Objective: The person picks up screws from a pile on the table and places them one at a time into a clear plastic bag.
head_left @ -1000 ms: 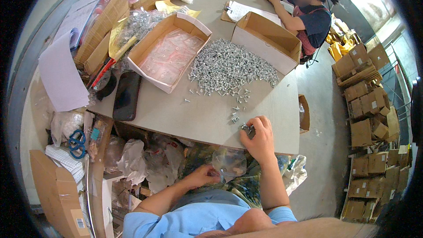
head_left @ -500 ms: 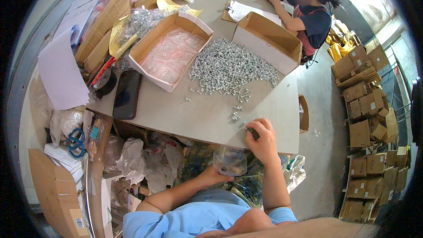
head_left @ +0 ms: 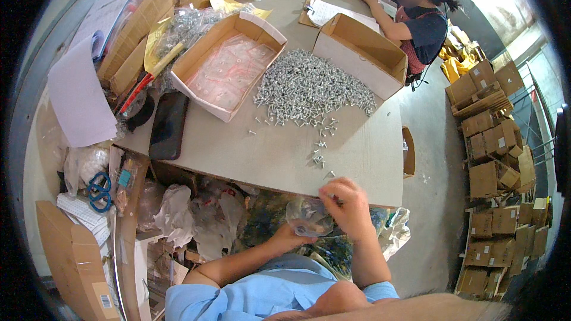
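Note:
My left hand [head_left: 289, 238] is closed around the lower left side of a clear plastic bag [head_left: 309, 214], just below the table's near edge. Something dark and small shows inside the bag, too unclear to name. Beside the bag's mouth, my right hand [head_left: 350, 203] has its fingers bent together and slightly blurred; what they hold is hidden. A few loose screws [head_left: 318, 157] lie on the table beyond my right hand. Farther back spreads a large heap of silver screws [head_left: 315, 86].
Left of the heap stands an open white box [head_left: 232, 71] of small flat bags; an empty-looking box [head_left: 363, 53] stands behind right. A black phone [head_left: 169, 125] lies at the left edge. A co-worker [head_left: 416, 24] sits at the far right. Stacked cartons [head_left: 491, 178] line the right.
My right hand has moved from the tabletop near the loose screws back toward me, to the bag's mouth. My left hand still holds the bag in the same place.

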A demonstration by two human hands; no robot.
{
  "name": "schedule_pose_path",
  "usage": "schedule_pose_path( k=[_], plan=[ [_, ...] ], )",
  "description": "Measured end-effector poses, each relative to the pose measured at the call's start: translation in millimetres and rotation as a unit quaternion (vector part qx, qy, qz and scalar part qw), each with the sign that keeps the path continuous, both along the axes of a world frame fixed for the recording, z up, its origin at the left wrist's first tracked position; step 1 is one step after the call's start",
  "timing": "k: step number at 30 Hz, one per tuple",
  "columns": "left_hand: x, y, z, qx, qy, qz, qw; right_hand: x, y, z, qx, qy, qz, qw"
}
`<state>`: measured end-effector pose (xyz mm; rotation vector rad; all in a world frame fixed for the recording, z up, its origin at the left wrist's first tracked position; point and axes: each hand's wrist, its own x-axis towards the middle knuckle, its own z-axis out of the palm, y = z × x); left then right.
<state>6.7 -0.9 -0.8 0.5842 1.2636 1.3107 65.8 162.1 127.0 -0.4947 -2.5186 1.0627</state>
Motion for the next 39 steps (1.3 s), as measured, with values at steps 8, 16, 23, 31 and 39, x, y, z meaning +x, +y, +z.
schedule_pose_path(
  k=[8,16,23,31,39],
  plan=[
    [3,0,-6,-0.018,0.010,0.003,1.000,-43,26,-11,0.142,0.032,-0.048,0.988],
    [-1,-1,13,-0.021,0.009,0.011,1.000,-10,5,-3,0.058,-0.027,0.015,0.998],
    [-3,2,12,-0.021,0.036,-0.008,0.999,-53,28,5,0.034,-0.002,-0.114,0.993],
    [3,0,-3,-0.003,0.014,0.015,1.000,-61,36,-9,0.149,-0.036,-0.102,0.983],
    [2,-1,-8,0.051,0.027,0.019,0.998,-22,20,22,0.008,-0.141,0.088,0.986]
  ],
)
